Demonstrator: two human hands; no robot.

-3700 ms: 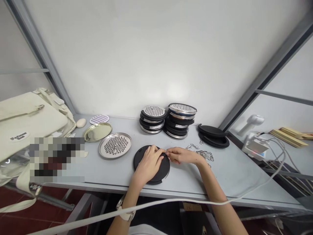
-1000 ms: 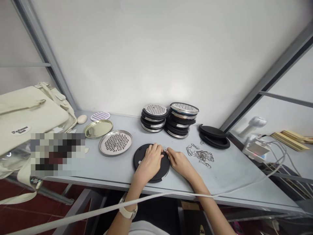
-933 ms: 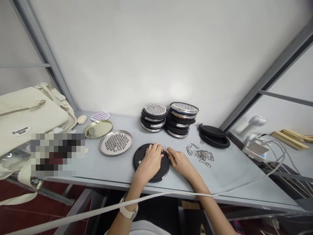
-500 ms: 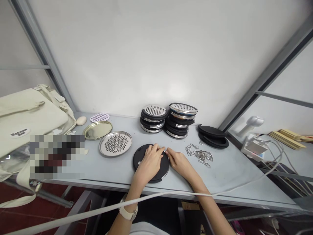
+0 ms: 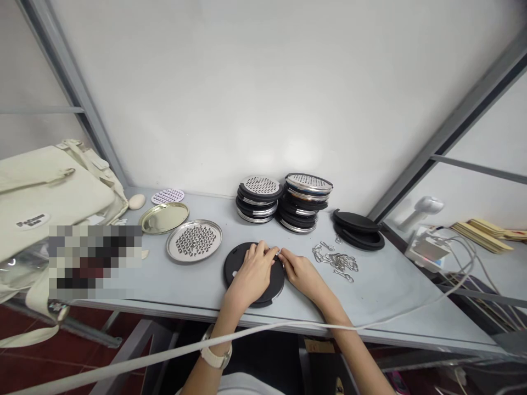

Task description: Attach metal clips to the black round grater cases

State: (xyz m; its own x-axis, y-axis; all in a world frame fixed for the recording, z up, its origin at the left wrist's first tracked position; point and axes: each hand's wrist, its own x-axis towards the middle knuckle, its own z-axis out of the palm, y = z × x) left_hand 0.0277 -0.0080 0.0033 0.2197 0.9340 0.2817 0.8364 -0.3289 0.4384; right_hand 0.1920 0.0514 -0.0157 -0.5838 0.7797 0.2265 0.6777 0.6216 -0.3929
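Black disc: lies on the surface [image 5: 382,291] near its front edge, directly before the person; black disc [image 5: 275,282] is partly covered by a hand, a sliver of bright metal showing along its lower right rim.
Left hand: left hand [image 5: 256,270] lies across the top of the disc, fingers bent toward the far side; whether its grip closes on anything cannot be told.
Right hand: right hand [image 5: 300,270] sits at the disc's far right edge, grip narrow, thumb and forefinger pinched on a small metal piece [image 5: 279,253]; its exact shape is hidden by the fingertips.
Loose clips: metal clips [image 5: 341,261] in a tangled heap right of the right hand, apart from it.
Stacks: left stack [image 5: 261,186] and right stack [image 5: 308,181] of black and metal discs behind, close together; the right one looks uneven.
Plates: grater plate [image 5: 194,241] left of the disc, a gold-coloured lid [image 5: 164,218] beyond it.
Slip risk: the metal piece is small and pinched by fingertips only, so it could spring loose; cause, a poor angle at the edge.
Shift risk: the disc could turn if the left hand's pressure eases.
Cable risk: white cable [image 5: 280,325] crosses over both forearms in view; if within reach, it could snag a moving arm.
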